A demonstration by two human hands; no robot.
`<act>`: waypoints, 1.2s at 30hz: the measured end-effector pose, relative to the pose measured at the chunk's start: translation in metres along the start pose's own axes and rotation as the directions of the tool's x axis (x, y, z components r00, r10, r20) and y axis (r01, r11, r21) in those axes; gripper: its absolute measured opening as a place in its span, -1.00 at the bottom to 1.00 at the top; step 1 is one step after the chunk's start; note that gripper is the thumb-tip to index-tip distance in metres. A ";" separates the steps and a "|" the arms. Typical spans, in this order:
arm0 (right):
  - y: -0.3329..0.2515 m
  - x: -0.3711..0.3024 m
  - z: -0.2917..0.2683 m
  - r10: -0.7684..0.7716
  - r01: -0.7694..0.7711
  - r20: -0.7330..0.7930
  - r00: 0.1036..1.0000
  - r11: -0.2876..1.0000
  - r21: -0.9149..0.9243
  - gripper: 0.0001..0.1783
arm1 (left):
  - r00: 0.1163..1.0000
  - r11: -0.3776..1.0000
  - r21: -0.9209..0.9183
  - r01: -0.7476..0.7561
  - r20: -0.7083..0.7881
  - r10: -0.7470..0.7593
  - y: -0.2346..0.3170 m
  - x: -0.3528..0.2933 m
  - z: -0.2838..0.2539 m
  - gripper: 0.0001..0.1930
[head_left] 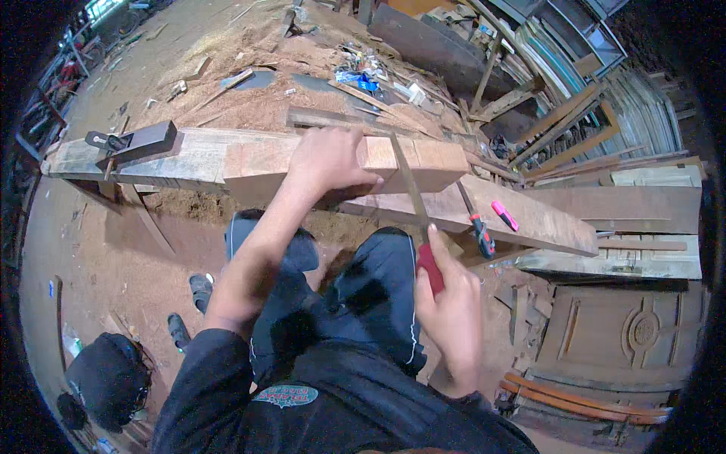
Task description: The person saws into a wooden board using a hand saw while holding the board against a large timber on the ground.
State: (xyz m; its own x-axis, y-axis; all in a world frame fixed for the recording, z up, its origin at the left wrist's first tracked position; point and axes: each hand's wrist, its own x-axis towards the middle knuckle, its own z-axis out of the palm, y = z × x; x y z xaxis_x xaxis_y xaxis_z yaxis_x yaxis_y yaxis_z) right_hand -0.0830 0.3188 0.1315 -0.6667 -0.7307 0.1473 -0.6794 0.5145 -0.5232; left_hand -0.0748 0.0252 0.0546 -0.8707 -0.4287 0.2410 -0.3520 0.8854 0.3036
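A thick wooden block (257, 166) lies across the beam in front of me. My left hand (329, 160) grips it from above, thumb toward its near face and fingers over the far side, where the tips are hidden. My right hand (451, 303) is closed around the red handle of a handsaw (412, 181). The long narrow blade slants up and left across the block, right of my left hand, touching or nearly touching its edge. I cannot tell how deep the blade sits. Beside the saw lie a tool with a red and black handle (482, 236) and a pink marker (504, 216).
A hand plane (140, 144) rests on the left part of the beam (200, 151). Another plank (544, 216) extends to the right. Sawdust and offcuts cover the ground beyond. Carved wooden panels (605, 333) lie at right; sandals (180, 331) and a dark helmet-like object (110, 378) are at left.
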 end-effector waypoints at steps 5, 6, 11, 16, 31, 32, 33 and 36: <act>0.008 0.047 0.022 -0.042 0.042 -0.006 0.999 0.999 0.000 -0.36 | 0.999 1.000 -0.001 0.013 0.048 -0.013 0.003 0.002 -0.005 -0.12; 0.003 0.041 0.018 -0.010 0.010 0.016 1.000 1.000 0.018 -0.34 | 0.999 1.000 0.018 0.010 0.035 -0.011 0.000 0.002 -0.002 -0.12; 0.010 -0.002 0.009 -0.039 0.039 0.020 0.999 0.999 0.027 -0.26 | 1.000 0.998 0.057 -0.012 -0.005 0.012 -0.002 0.000 0.004 -0.12; 0.011 0.028 0.029 -0.063 0.064 -0.049 0.997 0.998 0.001 -0.28 | 1.000 1.000 0.001 -0.005 -0.001 0.005 0.006 -0.001 -0.004 -0.15; 0.015 -0.043 0.001 -0.036 0.036 0.000 0.999 0.999 0.007 -0.28 | 1.000 0.998 0.058 -0.018 0.017 0.017 0.000 -0.002 -0.003 -0.10; 0.014 -0.044 0.000 -0.042 0.042 -0.004 0.999 0.999 -0.007 -0.28 | 0.999 0.998 0.069 -0.012 0.033 0.010 0.000 -0.001 -0.005 -0.10; 0.012 -0.046 -0.001 -0.050 0.049 -0.008 0.999 0.999 -0.021 -0.29 | 0.999 0.997 0.070 -0.025 0.021 0.024 0.001 0.000 -0.004 -0.10; -0.001 -0.043 -0.006 0.003 -0.002 0.015 1.000 0.998 -0.062 -0.32 | 0.999 0.996 0.074 -0.040 0.011 0.039 0.000 0.005 0.001 -0.09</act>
State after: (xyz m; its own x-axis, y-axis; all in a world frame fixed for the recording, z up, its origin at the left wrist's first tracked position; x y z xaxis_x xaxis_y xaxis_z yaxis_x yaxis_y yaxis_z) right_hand -0.0554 0.3522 0.1313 -0.6641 -0.7357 0.1331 -0.6957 0.5430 -0.4703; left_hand -0.0792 0.0230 0.0551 -0.8875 -0.3915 0.2430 -0.3413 0.9128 0.2242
